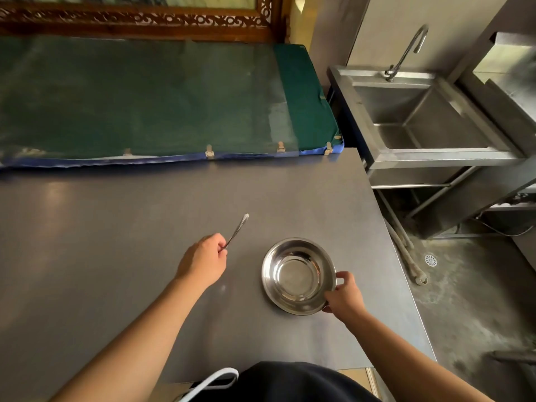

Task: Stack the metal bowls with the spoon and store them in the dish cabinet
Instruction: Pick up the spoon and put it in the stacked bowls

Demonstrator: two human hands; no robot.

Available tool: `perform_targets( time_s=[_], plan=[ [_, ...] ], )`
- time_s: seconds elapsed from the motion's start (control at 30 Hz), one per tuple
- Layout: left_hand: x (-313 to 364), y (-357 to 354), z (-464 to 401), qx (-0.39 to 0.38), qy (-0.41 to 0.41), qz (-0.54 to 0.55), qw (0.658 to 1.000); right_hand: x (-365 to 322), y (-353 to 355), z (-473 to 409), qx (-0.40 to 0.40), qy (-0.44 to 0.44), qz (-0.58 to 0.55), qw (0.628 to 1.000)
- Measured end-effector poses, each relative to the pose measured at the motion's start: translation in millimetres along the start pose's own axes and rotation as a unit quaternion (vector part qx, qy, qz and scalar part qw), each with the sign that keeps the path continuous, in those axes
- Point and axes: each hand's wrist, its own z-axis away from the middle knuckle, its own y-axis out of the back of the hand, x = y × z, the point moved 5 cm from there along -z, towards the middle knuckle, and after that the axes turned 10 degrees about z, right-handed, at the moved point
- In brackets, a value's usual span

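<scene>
- Two risks noted. Left hand (203, 261) fingers pinch the slim metal spoon (238, 229) by one end; it may pivot loose.
- Right hand (343, 297) fingers clamp the round steel bowls' (298, 275) rim on the grey worktop (116, 227); the nested stack could slide.

I see the metal bowls (298, 275) nested as one shiny steel stack, upright, open side up, sitting on the grey table (116, 227) near its right edge; can't tell how many. Spoon (237, 230) is thin, silver, handle end pointing away & up-right, bowl end hidden, well left of the stack, not touching it.
</scene>
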Motion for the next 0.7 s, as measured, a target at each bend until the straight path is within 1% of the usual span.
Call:
perform_targets(
  time_s=[0.1, 0.2, 0.3, 0.43, 0.57, 0.7],
  plan=[
    [20.8, -10.3, 0.6, -0.013, 0.006, 0.064, 0.998, -4.8, -10.7, 4.6, -0.016, 0.007, 0.0, 1.0],
    [37.7, -30.1, -0.2, -0.044, 0.036, 0.128, 0.99, -7.1, -20.8, 9.1, -0.033, 0.012, -0.003, 0.999],
    [48.7, -53.8, -1.2, -0.078, 0.063, 0.161, 0.982, -8.4, -28.1, 12.8, -0.047, 0.014, 0.004, 0.999],
    [54.1, -81.0, -2.5, -0.107, 0.096, 0.177, 0.974, -6.0, -31.4, 13.6, -0.056, 0.011, 0.004, 0.998],
    [56.9, -106.6, -4.9, -0.133, 0.107, 0.161, 0.972, -1.5, -29.3, 11.7, -0.064, 0.011, 0.002, 0.998],
    [58.5, -121.3, -10.4, -0.132, 0.113, 0.141, 0.975, 0.8, -32.6, 10.7, -0.068, 0.01, 0.002, 0.998]
  ],
)
